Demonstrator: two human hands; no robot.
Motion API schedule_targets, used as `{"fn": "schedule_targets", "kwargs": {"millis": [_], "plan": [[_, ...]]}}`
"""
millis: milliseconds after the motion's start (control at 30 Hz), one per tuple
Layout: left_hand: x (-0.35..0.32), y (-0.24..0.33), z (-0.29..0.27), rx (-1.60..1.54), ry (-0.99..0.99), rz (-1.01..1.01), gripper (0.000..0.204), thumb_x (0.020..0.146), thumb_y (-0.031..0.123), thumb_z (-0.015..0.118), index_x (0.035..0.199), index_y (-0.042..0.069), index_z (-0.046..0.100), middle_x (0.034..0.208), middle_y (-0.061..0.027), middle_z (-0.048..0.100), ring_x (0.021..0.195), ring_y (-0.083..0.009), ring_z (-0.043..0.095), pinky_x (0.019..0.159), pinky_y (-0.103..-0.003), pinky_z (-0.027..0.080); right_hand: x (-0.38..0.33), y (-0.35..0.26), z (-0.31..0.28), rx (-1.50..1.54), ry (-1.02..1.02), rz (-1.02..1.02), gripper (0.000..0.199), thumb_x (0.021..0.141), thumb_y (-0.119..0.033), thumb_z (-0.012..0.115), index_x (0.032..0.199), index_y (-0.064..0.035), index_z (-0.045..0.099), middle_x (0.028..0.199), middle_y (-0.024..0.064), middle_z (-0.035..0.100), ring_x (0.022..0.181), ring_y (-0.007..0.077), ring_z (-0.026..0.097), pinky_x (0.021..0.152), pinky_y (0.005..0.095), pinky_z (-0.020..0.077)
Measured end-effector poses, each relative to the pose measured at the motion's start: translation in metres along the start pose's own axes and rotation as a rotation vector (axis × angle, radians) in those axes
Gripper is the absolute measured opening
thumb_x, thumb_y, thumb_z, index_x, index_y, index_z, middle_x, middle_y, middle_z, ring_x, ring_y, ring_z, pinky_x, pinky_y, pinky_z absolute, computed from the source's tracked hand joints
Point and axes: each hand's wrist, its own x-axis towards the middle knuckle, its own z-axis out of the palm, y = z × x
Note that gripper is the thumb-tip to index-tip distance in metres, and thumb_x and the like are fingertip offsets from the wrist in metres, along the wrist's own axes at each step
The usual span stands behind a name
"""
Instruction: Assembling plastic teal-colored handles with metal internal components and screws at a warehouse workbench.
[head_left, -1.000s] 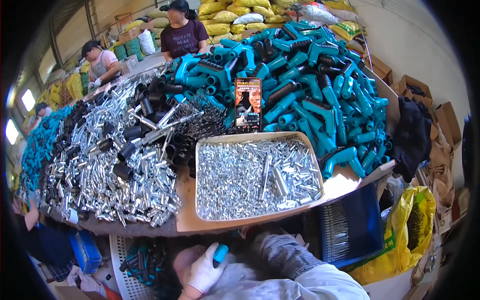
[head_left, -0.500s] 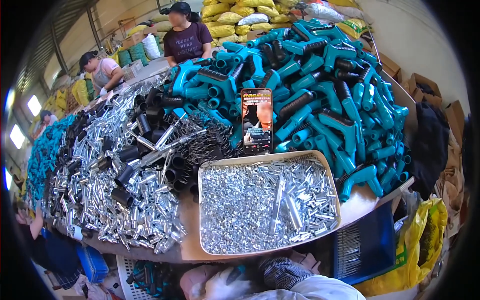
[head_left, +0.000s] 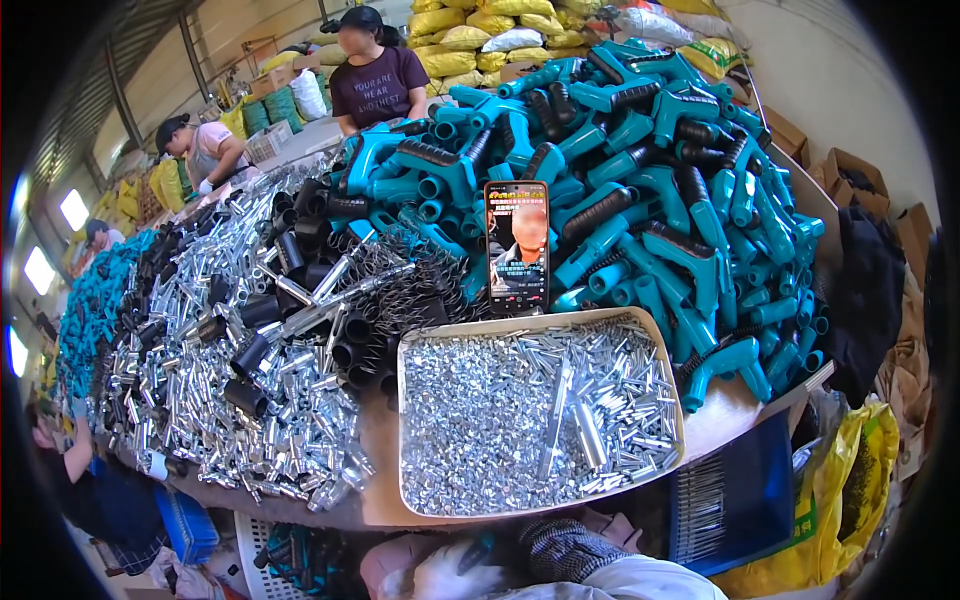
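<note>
At the lower edge, a pale gloved hand, seemingly my left hand point(head_left: 448, 574), is smeared by motion below the tray. A small dark teal piece point(head_left: 478, 552) shows beside it; whether it is held is unclear. My right hand point(head_left: 555, 545) is close by, with dark patterned knit over it or its wrist and a pale sleeve behind; its fingers are hidden. Just above both hands, a shallow tray point(head_left: 402, 440) holds many small shiny metal parts, short pins, a thicker metal tube point(head_left: 590, 436) and a clear flat strip point(head_left: 553, 420).
Teal pistol-shaped housings point(head_left: 690, 250) are heaped behind the tray, with a phone point(head_left: 517, 245) propped before them. Metal parts point(head_left: 285, 420), black sleeves point(head_left: 262, 308) and springs point(head_left: 415, 275) pile up leftward. A blue bin point(head_left: 765, 490) with metal rods stands right. Several people work beyond.
The view has shifted slightly, and the phone's picture differs. Both hands stay low below the tray, the pale one still blurred. The heaps look the same.
</note>
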Motion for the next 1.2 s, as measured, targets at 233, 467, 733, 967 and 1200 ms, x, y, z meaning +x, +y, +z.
{"fn": "schedule_targets", "kwargs": {"millis": [233,467,733,967,1200], "plan": [[0.014,-0.016,0.017,0.169,0.017,-0.017,0.056,0.086,0.045,0.072,0.131,0.013,0.063,0.111,-0.0167,0.072,0.098,-0.0391,0.07,0.09,-0.046,0.056,-0.018,-0.014,0.002,-0.061,0.01,-0.036,0.037,0.1,-0.033,0.048,0.114,-0.0062,0.069,0.113,0.0154,0.072,0.107,0.0349,0.066,0.099,0.0493,0.0474],[0.031,-0.039,0.042,0.142,-0.203,-0.19,0.057,0.082,0.046,0.071,0.124,0.009,0.061,0.111,-0.0217,0.071,0.096,-0.0438,0.069,0.084,-0.051,0.055,-0.08,-0.028,0.003,-0.157,-0.026,-0.044,0.038,0.1,-0.033,0.047,0.115,-0.0064,0.07,0.114,0.0162,0.072,0.109,0.0355,0.066,0.1,0.0503,0.0468],[0.043,-0.058,0.074,0.147,-0.166,-0.342,0.044,0.084,0.027,0.063,0.119,0.001,0.06,0.1,-0.0286,0.071,0.094,-0.0477,0.068,0.083,-0.054,0.054,-0.096,0.004,0.027,-0.298,-0.382,0.227,0.042,0.101,-0.036,0.046,0.127,-0.0087,0.065,0.132,0.0224,0.064,0.125,0.0407,0.057,0.109,0.0501,0.0406],[0.044,-0.036,0.052,0.128,-0.278,-0.344,0.044,0.086,0.03,0.062,0.12,0.003,0.065,0.111,-0.0274,0.07,0.101,-0.044,0.068,0.088,-0.051,0.053,-0.095,-0.021,0.002,-0.189,-0.337,0.068,0.041,0.096,-0.034,0.049,0.122,-0.009,0.069,0.126,0.0203,0.067,0.117,0.0412,0.062,0.103,0.0499,0.0457],[0.045,-0.026,0.075,0.033,-0.093,-0.242,0.042,0.084,0.026,0.064,0.118,0.001,0.067,0.096,-0.0253,0.072,0.087,-0.0433,0.071,0.078,-0.051,0.056,-0.077,0.022,-0.009,-0.426,-0.439,-0.089,0.04,0.096,-0.034,0.057,0.119,-0.0041,0.071,0.123,0.0225,0.068,0.121,0.0426,0.059,0.106,0.0492,0.0445]]}}
